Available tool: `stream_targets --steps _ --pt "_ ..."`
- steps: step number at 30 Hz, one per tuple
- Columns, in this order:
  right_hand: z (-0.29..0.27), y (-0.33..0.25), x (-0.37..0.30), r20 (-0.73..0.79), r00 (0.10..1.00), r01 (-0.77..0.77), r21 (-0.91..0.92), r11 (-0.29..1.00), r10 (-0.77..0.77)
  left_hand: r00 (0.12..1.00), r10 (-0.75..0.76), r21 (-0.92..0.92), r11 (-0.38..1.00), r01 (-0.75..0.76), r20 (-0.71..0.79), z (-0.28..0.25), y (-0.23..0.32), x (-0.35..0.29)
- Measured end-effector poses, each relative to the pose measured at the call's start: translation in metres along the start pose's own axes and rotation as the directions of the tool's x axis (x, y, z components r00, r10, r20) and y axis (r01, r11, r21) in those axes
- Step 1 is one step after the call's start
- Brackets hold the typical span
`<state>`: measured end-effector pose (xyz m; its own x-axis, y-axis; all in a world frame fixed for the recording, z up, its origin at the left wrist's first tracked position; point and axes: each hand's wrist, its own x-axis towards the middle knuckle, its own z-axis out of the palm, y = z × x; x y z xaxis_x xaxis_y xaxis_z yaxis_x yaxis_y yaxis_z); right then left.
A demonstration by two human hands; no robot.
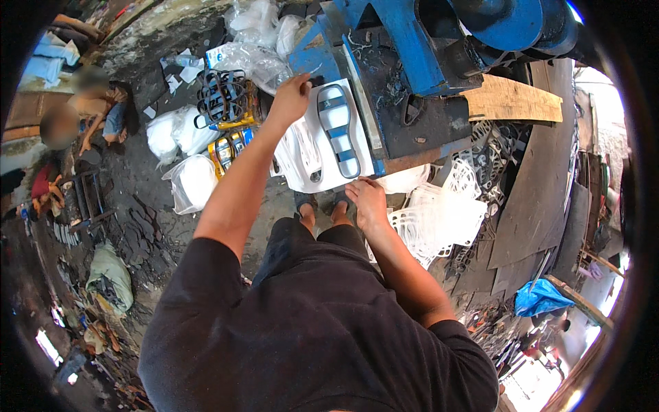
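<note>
A white sheet [357, 172] lies before me on the near left side of the blue press. On it rests a sole-shaped cutting die [338, 132] with a grey rim and blue crossbars. Beside the die, the sheet has sole-shaped cut-outs toward its left edge. My left hand [291, 101] is at the sheet's far left corner, its fingers bent around the edge. At the near right corner, my right hand [368, 199] pinches the sheet's edge between thumb and fingers.
The blue press [405, 48] stands at the far right over a dark bed. Left are black strap-like pieces [223, 96] and white bags [195, 182]. White cut-out scraps [443, 220] pile up at right beside dark sheets [532, 199]. Other people sit at the far left.
</note>
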<state>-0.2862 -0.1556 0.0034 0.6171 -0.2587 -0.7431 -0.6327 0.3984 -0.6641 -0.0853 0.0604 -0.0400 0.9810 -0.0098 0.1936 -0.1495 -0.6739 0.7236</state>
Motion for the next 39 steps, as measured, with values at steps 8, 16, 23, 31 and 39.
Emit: stream_targets --steps 8,16,23,31,39 --pt "0.003 0.024 0.032 0.13 0.984 -0.135 0.111 0.985 0.12 0.939 -0.114 0.083 0.992 0.092 0.325 0.004 0.005 0.021" --pt "-0.008 0.013 0.021 0.11 0.988 -0.105 -0.035 0.994 0.108 0.907 -0.053 0.079 0.997 0.022 0.418 -0.011 -0.005 0.025" --pt "-0.009 0.03 0.019 0.195 0.979 0.033 0.109 0.994 -0.054 0.903 -0.003 0.03 0.999 -0.011 0.43 -0.01 -0.017 0.026" --pt "0.005 -0.022 -0.006 0.063 0.812 0.484 -0.629 0.609 -0.58 0.863 -0.493 -0.401 0.817 0.414 -0.113 0.009 0.015 -0.065" --pt "0.053 -0.032 0.068 0.379 0.622 0.596 -0.796 0.101 -0.685 0.656 -0.715 -0.695 0.343 0.631 0.242 0.04 0.076 -0.117"
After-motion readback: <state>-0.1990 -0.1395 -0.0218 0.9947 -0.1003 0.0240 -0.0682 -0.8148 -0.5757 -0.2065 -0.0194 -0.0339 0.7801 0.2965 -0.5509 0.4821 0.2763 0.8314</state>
